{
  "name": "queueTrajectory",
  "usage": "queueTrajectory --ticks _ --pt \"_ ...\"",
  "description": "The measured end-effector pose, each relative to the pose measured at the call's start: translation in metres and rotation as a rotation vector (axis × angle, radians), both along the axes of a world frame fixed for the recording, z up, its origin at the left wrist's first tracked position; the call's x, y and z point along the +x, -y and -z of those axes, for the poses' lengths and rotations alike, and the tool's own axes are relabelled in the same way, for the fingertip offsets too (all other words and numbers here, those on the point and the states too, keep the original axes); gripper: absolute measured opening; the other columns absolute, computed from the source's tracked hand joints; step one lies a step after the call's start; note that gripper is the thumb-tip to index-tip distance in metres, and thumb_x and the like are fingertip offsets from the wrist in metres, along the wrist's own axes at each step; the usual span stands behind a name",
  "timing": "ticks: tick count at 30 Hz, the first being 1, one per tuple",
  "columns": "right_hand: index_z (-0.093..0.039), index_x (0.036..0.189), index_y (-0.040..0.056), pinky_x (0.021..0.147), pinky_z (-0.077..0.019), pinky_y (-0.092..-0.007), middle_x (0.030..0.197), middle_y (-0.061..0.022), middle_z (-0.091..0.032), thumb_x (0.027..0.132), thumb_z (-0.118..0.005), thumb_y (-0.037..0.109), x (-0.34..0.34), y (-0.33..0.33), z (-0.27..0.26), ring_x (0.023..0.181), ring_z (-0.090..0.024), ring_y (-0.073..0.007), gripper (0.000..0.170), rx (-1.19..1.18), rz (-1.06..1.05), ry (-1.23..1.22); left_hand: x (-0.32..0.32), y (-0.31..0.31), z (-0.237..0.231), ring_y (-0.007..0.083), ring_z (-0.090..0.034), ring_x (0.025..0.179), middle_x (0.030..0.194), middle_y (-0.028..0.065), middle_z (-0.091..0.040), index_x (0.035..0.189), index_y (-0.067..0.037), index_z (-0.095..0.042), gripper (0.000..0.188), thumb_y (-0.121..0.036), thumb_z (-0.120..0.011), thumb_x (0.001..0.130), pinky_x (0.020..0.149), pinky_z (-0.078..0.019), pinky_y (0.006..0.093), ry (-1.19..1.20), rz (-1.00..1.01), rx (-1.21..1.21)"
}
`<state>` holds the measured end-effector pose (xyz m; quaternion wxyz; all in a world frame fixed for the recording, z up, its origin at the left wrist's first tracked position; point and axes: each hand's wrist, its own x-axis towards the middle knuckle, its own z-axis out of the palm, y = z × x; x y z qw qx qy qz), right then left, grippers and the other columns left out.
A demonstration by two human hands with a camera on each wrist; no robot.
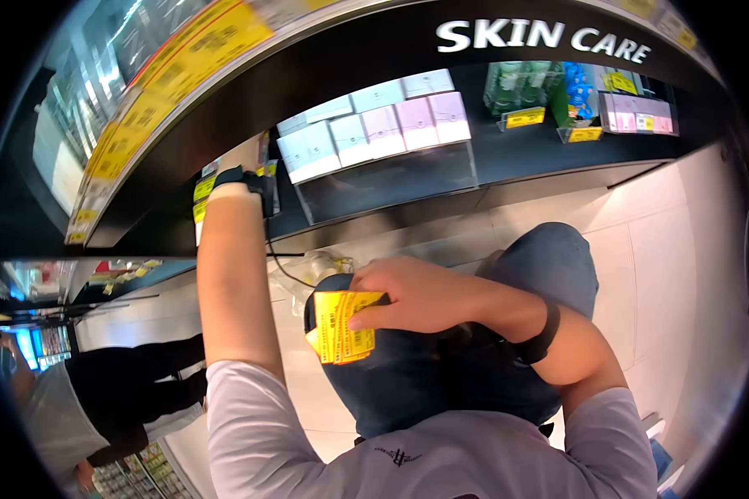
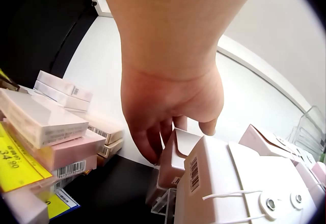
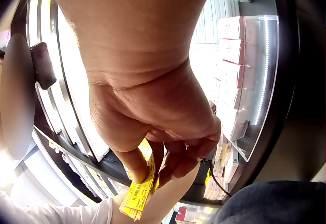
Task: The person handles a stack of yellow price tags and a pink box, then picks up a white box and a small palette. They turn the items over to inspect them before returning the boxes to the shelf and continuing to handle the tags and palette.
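In the head view my left arm reaches into the lower shelf, with the left hand point(image 1: 241, 155) partly covered by the shelf edge. The left wrist view shows that hand point(image 2: 173, 99) pointing down among small cartons, its fingers and thumb on either side of a pale pink box point(image 2: 186, 142). Fingertips are partly hidden behind the box, so I cannot tell whether they grip it. Over my knee, the right hand point(image 1: 420, 293) pinches a fanned stack of yellow price labels point(image 1: 341, 328) between thumb and fingers. The same labels point(image 3: 136, 196) stick out below that hand in the right wrist view.
White and pink cartons point(image 1: 379, 133) stand in a clear acrylic tray point(image 1: 391, 183). Green bottles point(image 1: 516, 87) are farther right under the SKIN CARE sign. Stacked pink boxes point(image 2: 51, 117) with a yellow tag lie left of my left hand. Another person point(image 1: 83, 399) is at the left.
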<state>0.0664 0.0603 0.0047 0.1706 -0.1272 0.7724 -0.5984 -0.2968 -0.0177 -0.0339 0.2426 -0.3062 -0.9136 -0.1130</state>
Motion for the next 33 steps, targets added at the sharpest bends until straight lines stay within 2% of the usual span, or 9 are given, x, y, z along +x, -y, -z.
queueTrajectory --ticks 3,9,11,13,15,17,21,27,33 --pt "-0.067 0.098 -0.0038 0.068 -0.0467 -0.0396 0.086 -0.0224 -0.062 0.085 -0.067 0.037 -0.003 0.005 0.012 0.08 -0.062 -0.035 0.043 -0.01 0.05 -0.15 -0.008 0.01 -0.007 0.02 -0.063 0.096 0.118 0.0113 -0.061 0.123 -0.003 -0.058 0.043 -0.034 -0.059 0.093 0.084 -0.0524 0.0303 0.031 0.031 -0.008" --pt "-0.066 0.099 -0.0043 0.069 -0.0491 -0.0335 0.09 -0.0179 -0.068 0.087 -0.069 0.031 -0.007 0.011 0.003 0.075 -0.065 -0.0235 0.037 -0.229 0.177 0.062 0.012 0.049 -0.031 0.0201 -0.063 0.096 0.118 0.0109 -0.062 0.124 -0.003 -0.058 0.044 -0.035 -0.058 0.093 0.084 -0.0521 0.0303 0.164 0.076 -0.009" --pt "-0.066 0.101 -0.0041 0.07 -0.0496 -0.0315 0.091 -0.0154 -0.07 0.088 -0.069 0.029 -0.014 0.014 0.001 0.075 -0.065 -0.0192 0.036 -0.201 0.214 -0.038 0.06 0.073 -0.059 0.0197 -0.065 0.093 0.115 0.0104 -0.065 0.128 -0.003 -0.056 0.046 -0.035 -0.052 0.096 0.086 -0.0515 0.0306 0.959 0.066 0.289" --pt "-0.065 0.103 -0.0039 0.071 -0.0501 -0.0294 0.092 -0.013 -0.071 0.089 -0.068 0.028 -0.02 0.022 0.0 0.074 -0.064 -0.015 0.035 -0.175 0.246 -0.135 0.138 0.11 -0.078 0.0186 -0.066 0.088 0.11 0.0099 -0.067 0.131 -0.002 -0.054 0.052 -0.042 -0.049 0.098 0.083 -0.0519 0.0287 1.195 0.358 0.716" --pt "-0.065 0.108 -0.0035 0.072 -0.05 -0.0267 0.091 -0.009 -0.071 0.091 -0.067 0.027 -0.028 0.039 -0.005 0.078 -0.063 -0.0099 0.035 -0.363 0.427 -0.067 0.2 0.145 -0.096 0.0176 -0.066 0.094 0.113 0.0108 -0.064 0.132 -0.001 -0.053 0.06 -0.05 -0.047 0.097 0.079 -0.0536 0.0277 1.421 0.35 0.75" --pt "-0.065 0.11 -0.0025 0.074 -0.0498 -0.0255 0.092 -0.006 -0.07 0.092 -0.066 0.026 -0.031 0.058 -0.012 0.081 -0.061 -0.0068 0.034 -0.341 0.417 -0.061 0.246 0.176 -0.101 0.0148 -0.065 0.096 0.114 0.0087 -0.063 0.136 -0.001 -0.048 0.055 -0.041 -0.052 0.098 0.083 -0.0523 0.0271 1.332 0.438 0.68" --pt "-0.065 0.11 -0.0024 0.077 -0.0494 -0.027 0.095 -0.0078 -0.07 0.092 -0.065 0.025 -0.03 0.111 -0.011 0.084 -0.063 -0.0095 0.033 -0.479 0.392 -0.096 0.301 0.204 -0.102 0.0149 -0.066 0.09 0.11 0.0106 -0.064 0.128 0.003 -0.05 0.043 -0.014 -0.066 0.092 0.071 -0.0596 0.0282 1.292 0.279 1.06" --pt "-0.064 0.108 -0.0029 0.077 -0.0494 -0.029 0.094 -0.0095 -0.07 0.091 -0.063 0.019 -0.014 0.16 -0.024 0.085 -0.064 -0.0131 0.028 -0.452 0.346 -0.223 0.336 0.244 -0.103 0.0151 -0.067 0.085 0.101 0.0109 -0.066 0.118 0.004 -0.057 0.03 -0.016 -0.06 0.097 0.062 -0.0602 0.0266 1.038 0.153 1.197" --pt "-0.063 0.108 -0.0052 0.075 -0.0494 -0.0256 0.095 -0.0079 -0.07 0.094 -0.06 0.014 0.001 0.187 -0.047 0.083 -0.062 -0.0103 0.025 -0.635 0.343 -0.21 0.371 0.272 -0.123 0.0227 -0.071 0.084 0.1 0.0171 -0.068 0.117 0.008 -0.057 0.052 -0.038 -0.037 0.105 0.06 -0.0587 0.0264 0.823 0.158 1.156"
